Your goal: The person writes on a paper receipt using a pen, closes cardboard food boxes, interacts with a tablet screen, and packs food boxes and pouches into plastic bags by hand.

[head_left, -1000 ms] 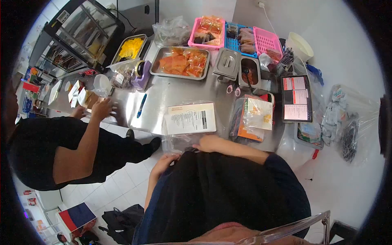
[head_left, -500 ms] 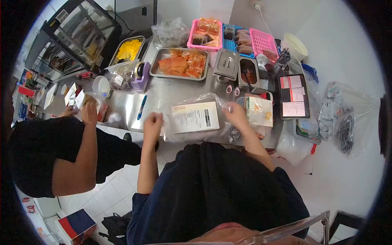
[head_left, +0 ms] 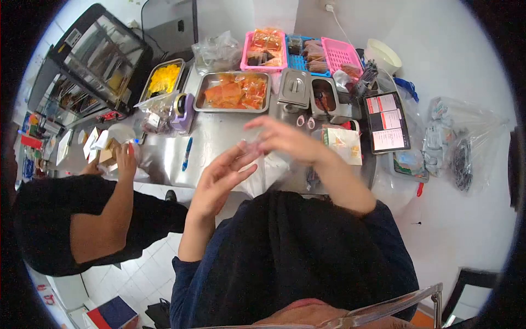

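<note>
My left hand (head_left: 222, 178) and my right hand (head_left: 290, 141) meet above the front of the steel counter. Between their fingertips is the gathered top of a clear plastic bag (head_left: 267, 171), which hangs down below them; its contents are blurred. Some fingers of each hand are spread while others pinch the plastic. Right of my hands lies a white printed packet (head_left: 344, 146). A blue pen (head_left: 187, 154) is on the counter to the left. Behind my hands, a steel tray (head_left: 198, 98) holds orange food in clear packs.
A co-worker's hand (head_left: 126, 159) handles a small box at the left. Along the back are a yellow-food tray (head_left: 164, 78), a purple tape dispenser (head_left: 184, 112), a pink basket (head_left: 264, 67) and a lidded steel container (head_left: 294, 89). A tablet (head_left: 387, 122) stands at the right.
My hands have come together and risen, bringing the plastic bag's edges together. The printed sheet that lay in front of me is no longer visible. The view has shifted slightly.
</note>
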`<state>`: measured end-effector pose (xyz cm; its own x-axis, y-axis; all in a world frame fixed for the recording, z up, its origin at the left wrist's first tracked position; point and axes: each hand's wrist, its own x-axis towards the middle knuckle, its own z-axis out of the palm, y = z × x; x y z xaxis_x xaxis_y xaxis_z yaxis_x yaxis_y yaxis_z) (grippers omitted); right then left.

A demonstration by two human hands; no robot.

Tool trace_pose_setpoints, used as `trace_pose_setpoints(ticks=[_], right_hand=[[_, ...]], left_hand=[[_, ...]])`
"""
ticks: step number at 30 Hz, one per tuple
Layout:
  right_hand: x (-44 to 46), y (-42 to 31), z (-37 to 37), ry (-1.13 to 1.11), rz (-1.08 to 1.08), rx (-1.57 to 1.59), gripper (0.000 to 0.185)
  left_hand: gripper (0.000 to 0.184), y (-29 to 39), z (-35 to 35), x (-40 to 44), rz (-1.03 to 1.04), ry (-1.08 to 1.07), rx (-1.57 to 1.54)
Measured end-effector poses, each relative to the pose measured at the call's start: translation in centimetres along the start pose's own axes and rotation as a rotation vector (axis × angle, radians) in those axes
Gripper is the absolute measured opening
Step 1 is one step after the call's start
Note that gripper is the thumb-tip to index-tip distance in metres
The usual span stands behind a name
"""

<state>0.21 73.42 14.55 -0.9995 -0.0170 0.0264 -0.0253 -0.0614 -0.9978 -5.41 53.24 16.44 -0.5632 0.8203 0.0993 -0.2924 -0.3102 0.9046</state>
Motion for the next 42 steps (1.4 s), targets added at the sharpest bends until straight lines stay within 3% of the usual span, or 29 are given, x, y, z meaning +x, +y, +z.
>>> trace_pose_setpoints(ticks=[3, 4, 6, 7, 8, 9, 10, 12, 14, 17, 20, 22, 23, 24, 25, 28, 30, 32, 33, 34, 36, 37, 40, 42], right_hand=[[-0.6, -1.4, 1.8, -0.031, 0.071, -0.113, 0.051], [-0.7, -1.2, 1.7, 0.055, 0.0, -0.086, 0.052], [-0.8, -0.3, 0.9, 0.235, -0.155, -0.049, 0.055], [-0.5, 0.5, 0.9, 0.225, -0.23, -0.016, 0.054], [-0.3, 1.1, 1.4, 0.212, -0.305, 0.016, 0.053], [-0.3, 1.2, 2.3, 0.19, -0.311, -0.041, 0.052], [-0.3, 1.6, 3.7, 0.164, -0.313, -0.098, 0.053], [0.3, 5.7, 7.5, 0.098, -0.584, -0.279, 0.051], [-3.0, 6.2, 9.0, -0.146, -0.346, -0.633, 0.049], [-5.1, 6.9, 6.6, -0.263, -0.414, -0.188, 0.045], [-8.7, 5.9, 3.2, 0.128, -0.356, -0.213, 0.042], [-10.2, 6.7, 0.4, 0.526, -0.476, -0.74, 0.044], [-10.3, 6.9, -0.6, 0.603, -0.479, -0.785, 0.044], [-10.2, 6.7, -1.4, 0.679, -0.48, -0.829, 0.043], [-10.0, 6.7, -1.8, 0.754, -0.48, -0.874, 0.043], [-6.4, 8.6, -3.1, 0.688, -0.54, 0.023, 0.05], [-5.1, 11.2, -1.9, 0.644, -0.268, -0.024, 0.056], [-7.0, 11.9, -0.3, 0.269, 0.093, 0.219, 0.05], [-7.8, 11.7, 1.1, 0.165, 0.277, 0.369, 0.046], [-8.3, 11.2, 2.6, 0.191, 0.432, 0.618, 0.041], [-9.0, 12.9, 2.0, -0.162, 0.369, 1.028, 0.041], [-9.3, 12.6, 1.6, -0.348, 0.329, 1.225, 0.041], [-10.6, 8.5, -0.2, 0.124, 0.435, 1.374, 0.037], [-10.3, 6.8, -1.2, 0.283, 0.335, 1.448, 0.028]], left_hand=[[0.047, 0.5, -0.9, 0.5, 0.191, -0.028, 0.888], [0.064, 0.2, -1.9, 0.6, 0.304, -0.046, 1.23], [0.095, -1.9, -3.2, 1.3, 0.135, -0.027, 1.063], [0.12, -4.0, -4.5, 1.8, 0.114, -0.181, 1.138], [0.126, -8.0, -6.8, 2.5, 0.054, -0.311, 1.049], [0.107, -10.5, -6.8, 3.1, 0.018, -0.425, 1.14], [0.102, -13.0, -6.7, 3.5, -0.016, -0.487, 1.221], [0.091, -15.1, -5.1, 4.0, -0.061, -0.418, 1.256], [0.08, -16.2, -4.3, 4.1, -0.09, -0.235, 1.207], [0.065, -15.5, -2.8, 4.3, -0.147, 0.189, 0.94], [0.051, -13.8, -2.4, 4.9, -0.205, 0.614, 0.571], [0.044, -12.2, -3.8, 5.3, -0.115, 0.754, 0.397], [0.044, -12.3, -5.8, 5.5, 0.078, 0.762, 0.276], [0.044, -9.6, -5.0, 4.9, 0.113, 0.703, 0.474], [0.042, -6.2, -3.1, 4.9, -0.044, 0.619, 0.245], [0.038, -4.3, -2.3, 5.4, -0.183, 0.451, 0.046], [0.037, -4.7, -5.1, 5.6, -0.169, 0.378, 0.084], [0.036, -5.5, -8.3, 5.9, -0.161, 0.308, 0.126], [0.033, -6.5, -10.0, 6.3, -0.026, 0.279, 0.665], [0.032, -7.7, -12.4, 6.5, 0.058, 0.313, 0.6], [0.03, -4.4, -8.3, 5.9, 0.294, 0.201, 1.534], [0.028, -3.8, -7.7, 5.7, 0.614, 0.185, 1.65], [0.025, -3.0, -8.5, 4.1, 0.504, 0.286, 1.382], [0.024, -3.2, -8.5, 2.9, 0.44, 0.323, 1.21]])
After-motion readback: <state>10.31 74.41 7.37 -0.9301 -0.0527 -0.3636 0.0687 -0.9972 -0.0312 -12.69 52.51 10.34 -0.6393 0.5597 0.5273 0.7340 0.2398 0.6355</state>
